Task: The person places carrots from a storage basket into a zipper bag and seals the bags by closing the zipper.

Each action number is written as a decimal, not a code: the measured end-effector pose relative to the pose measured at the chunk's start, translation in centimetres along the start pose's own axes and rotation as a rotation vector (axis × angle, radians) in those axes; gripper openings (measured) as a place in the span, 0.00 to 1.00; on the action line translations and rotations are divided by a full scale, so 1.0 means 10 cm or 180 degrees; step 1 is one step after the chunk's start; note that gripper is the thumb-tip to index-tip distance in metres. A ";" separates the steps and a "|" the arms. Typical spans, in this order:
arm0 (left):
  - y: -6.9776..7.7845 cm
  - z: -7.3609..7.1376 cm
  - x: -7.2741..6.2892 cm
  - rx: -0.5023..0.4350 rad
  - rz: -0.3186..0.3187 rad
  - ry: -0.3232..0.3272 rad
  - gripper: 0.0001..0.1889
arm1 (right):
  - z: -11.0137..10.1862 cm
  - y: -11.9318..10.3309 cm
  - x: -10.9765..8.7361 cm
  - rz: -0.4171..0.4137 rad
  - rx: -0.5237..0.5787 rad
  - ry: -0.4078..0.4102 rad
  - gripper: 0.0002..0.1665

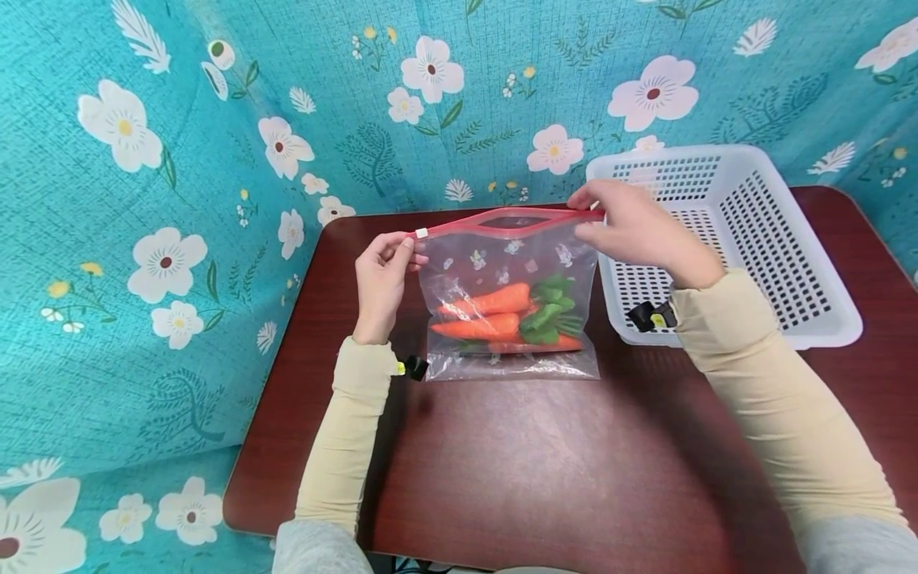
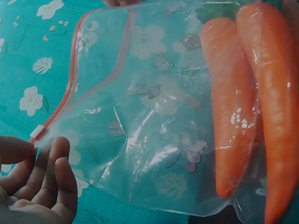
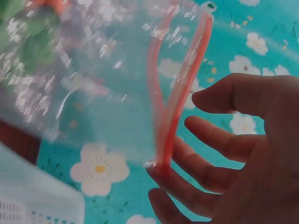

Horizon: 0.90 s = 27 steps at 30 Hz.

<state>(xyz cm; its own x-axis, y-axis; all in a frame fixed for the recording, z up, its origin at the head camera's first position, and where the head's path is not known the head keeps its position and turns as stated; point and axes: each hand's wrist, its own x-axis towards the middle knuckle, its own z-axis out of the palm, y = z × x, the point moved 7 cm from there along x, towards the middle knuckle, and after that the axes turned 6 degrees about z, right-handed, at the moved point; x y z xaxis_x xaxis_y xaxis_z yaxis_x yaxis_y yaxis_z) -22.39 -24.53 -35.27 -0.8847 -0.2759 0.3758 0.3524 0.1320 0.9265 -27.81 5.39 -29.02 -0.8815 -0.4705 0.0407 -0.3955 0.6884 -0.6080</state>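
A clear slider zip bag (image 1: pixel 466 259) with a red zip edge and small printed figures hangs upright over the table, its mouth gaping in the middle. Three orange carrots (image 2: pixel 275 93) with green leaves (image 1: pixel 552 311) lie crosswise low inside it. At the zip's left end, beside the white slider (image 1: pixel 421 233), my left hand (image 1: pixel 383 271) pinches the bag's corner between thumb and finger. My right hand (image 1: pixel 634 227) is at the zip's right end. In the right wrist view its loosely bent fingers (image 3: pixel 201 165) touch the red edge (image 3: pixel 180 112), with the thumb apart from it.
A white plastic basket (image 1: pixel 825 271) with slotted walls stands at the right of the dark red-brown table (image 1: pixel 559 470), partly behind my right forearm. Floral turquoise cloth (image 1: pixel 488 135) hangs behind the table and along its left side.
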 end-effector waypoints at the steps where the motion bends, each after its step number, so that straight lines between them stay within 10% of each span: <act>1: 0.00 0.00 0.00 0.0040 0.0005 -0.0029 0.10 | 0.01 -0.05 0.01 -0.0061 -0.0008 0.0045 0.21; 27: 0.09 0.09 -0.08 -0.0285 0.0278 -0.0469 0.11 | 0.78 -1.14 0.40 -0.0929 -0.0384 -0.0026 0.14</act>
<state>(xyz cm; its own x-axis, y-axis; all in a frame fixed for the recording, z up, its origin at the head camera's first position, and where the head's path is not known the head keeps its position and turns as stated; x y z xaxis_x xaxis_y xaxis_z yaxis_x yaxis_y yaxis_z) -21.59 -23.31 -34.74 -0.8824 -0.1238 0.4540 0.4497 0.0622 0.8910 -24.84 -8.67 -28.11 -0.7242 -0.6620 0.1930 -0.6598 0.5839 -0.4731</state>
